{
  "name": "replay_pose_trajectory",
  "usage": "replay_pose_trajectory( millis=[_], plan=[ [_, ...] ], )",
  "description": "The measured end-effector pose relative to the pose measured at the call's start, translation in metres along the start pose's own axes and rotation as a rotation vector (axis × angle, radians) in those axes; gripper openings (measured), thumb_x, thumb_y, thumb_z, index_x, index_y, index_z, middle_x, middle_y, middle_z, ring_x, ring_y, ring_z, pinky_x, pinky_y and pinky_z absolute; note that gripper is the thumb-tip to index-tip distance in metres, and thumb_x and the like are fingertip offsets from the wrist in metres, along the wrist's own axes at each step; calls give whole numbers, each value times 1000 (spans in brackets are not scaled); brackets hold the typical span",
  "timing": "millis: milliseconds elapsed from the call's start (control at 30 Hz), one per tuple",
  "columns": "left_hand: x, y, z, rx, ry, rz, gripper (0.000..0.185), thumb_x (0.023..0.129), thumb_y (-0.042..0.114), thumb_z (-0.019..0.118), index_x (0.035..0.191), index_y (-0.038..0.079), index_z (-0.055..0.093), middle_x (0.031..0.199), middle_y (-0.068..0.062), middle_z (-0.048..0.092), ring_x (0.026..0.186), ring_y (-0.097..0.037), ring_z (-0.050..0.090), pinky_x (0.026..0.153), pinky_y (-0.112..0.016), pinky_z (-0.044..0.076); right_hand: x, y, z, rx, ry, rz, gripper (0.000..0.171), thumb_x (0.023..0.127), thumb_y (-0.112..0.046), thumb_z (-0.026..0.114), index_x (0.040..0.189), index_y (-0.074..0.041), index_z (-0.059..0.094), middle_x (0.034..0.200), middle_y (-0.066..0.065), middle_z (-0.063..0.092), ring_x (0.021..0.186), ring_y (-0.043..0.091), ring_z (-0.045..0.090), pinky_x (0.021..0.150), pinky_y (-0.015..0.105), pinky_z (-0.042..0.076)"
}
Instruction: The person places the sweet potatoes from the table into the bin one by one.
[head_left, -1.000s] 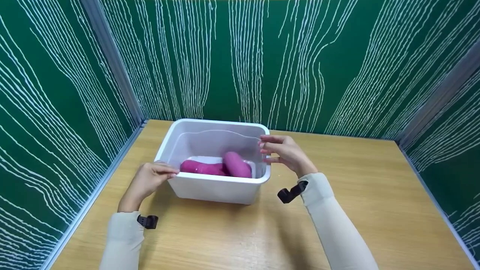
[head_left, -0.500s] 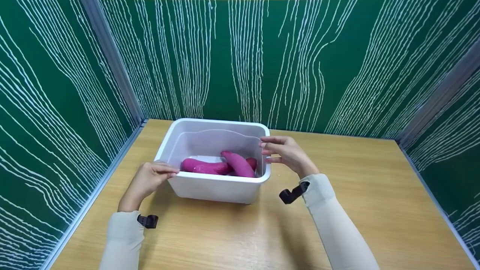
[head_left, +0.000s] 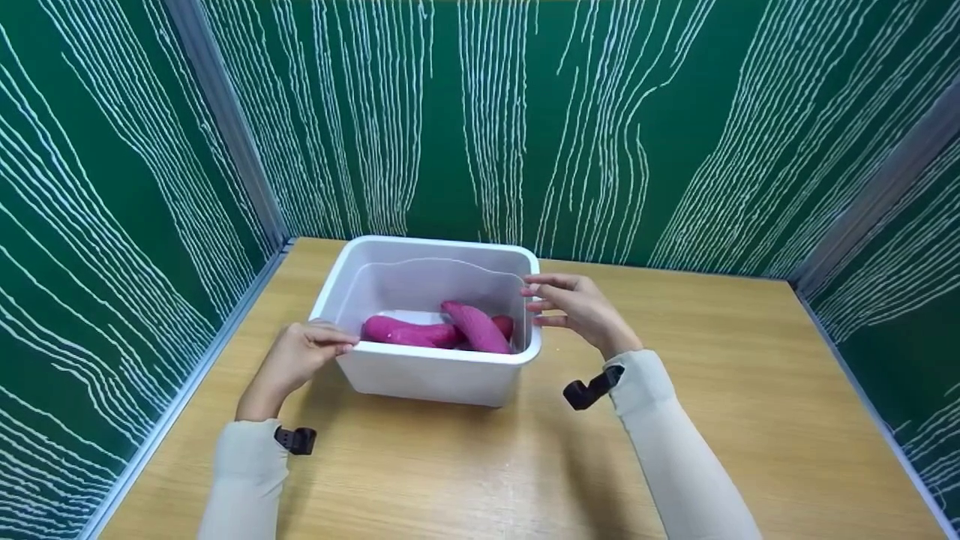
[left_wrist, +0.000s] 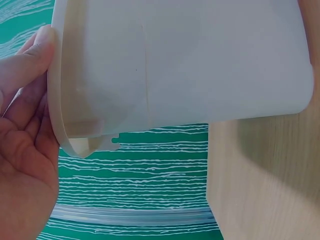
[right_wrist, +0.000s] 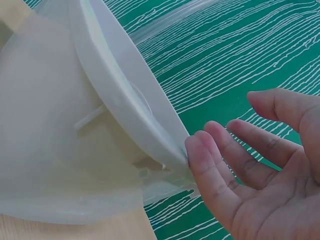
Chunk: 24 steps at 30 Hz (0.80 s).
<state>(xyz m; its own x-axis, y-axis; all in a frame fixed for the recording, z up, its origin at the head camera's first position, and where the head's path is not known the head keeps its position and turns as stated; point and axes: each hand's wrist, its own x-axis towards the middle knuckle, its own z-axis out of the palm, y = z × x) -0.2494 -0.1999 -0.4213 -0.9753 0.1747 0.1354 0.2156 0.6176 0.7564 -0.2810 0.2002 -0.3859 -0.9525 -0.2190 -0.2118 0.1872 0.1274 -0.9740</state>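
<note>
A white plastic bin (head_left: 427,379) stands on the table, with magenta pieces that look like sweet potatoes inside. One sweet potato (head_left: 409,332) lies along the bottom at the left; another sweet potato (head_left: 478,328) slants across its right end. A darker red piece (head_left: 505,325) shows partly behind the slanted one. My left hand (head_left: 296,360) pinches the bin's rim (left_wrist: 57,75) near the front left corner, thumb on one side and fingers behind. At the right side, my right hand (head_left: 577,311) is spread loosely, its fingertips (right_wrist: 200,147) right at the rim and its thumb apart.
The wooden table (head_left: 735,390) extends right of the bin and in front of it. Green walls (head_left: 675,150) with white wavy lines stand behind and at both sides, joined by grey metal posts (head_left: 225,112). Both wrists carry small black cameras (head_left: 300,441).
The slanting sweet potato has dropped lower and settled over the other, and the red piece at the right has come into sight. My right hand has shifted slightly right; my left stays at the rim.
</note>
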Motion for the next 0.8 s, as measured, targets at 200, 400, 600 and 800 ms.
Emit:
replay_pose_trajectory(
  millis=[200, 400, 600, 800],
  plan=[
    [1, -1, 0, 9, 6, 29, 17, 84, 7, 73, 100, 12, 77, 108, -12, 72, 108, -30, 62, 99, -47, 49, -1, 3, -7, -28, -2, -7, 46, 98, -27, 55, 138, -5, 49, 136, 17, 54, 115, 30, 58, 92, 36, 55],
    [2, 4, 0, 70, -12, 109, 17, 87, 9, 70, 103, 10, 76, 107, -10, 72, 105, -27, 63, 93, -44, 54, -9, 5, -16, -130, -18, -50, 48, 98, -28, 56, 139, -5, 48, 133, 17, 56, 112, 26, 60, 92, 36, 55],
    [4, 27, -1, 230, -127, 80, 24, 95, 13, 60, 116, 9, 70, 122, -12, 66, 119, -32, 58, 102, -50, 46, -18, 9, -23, -256, -14, -104, 50, 98, -37, 54, 138, -7, 50, 130, 17, 58, 109, 25, 59, 91, 37, 55],
    [6, 57, 10, 382, -178, 74, 39, 99, 25, 54, 136, 14, 55, 139, -10, 55, 132, -30, 48, 108, -50, 39, -31, 14, -28, -413, -14, -134, 56, 98, -46, 49, 140, -10, 48, 131, 16, 58, 116, 31, 56, 98, 43, 51]
  ],
)
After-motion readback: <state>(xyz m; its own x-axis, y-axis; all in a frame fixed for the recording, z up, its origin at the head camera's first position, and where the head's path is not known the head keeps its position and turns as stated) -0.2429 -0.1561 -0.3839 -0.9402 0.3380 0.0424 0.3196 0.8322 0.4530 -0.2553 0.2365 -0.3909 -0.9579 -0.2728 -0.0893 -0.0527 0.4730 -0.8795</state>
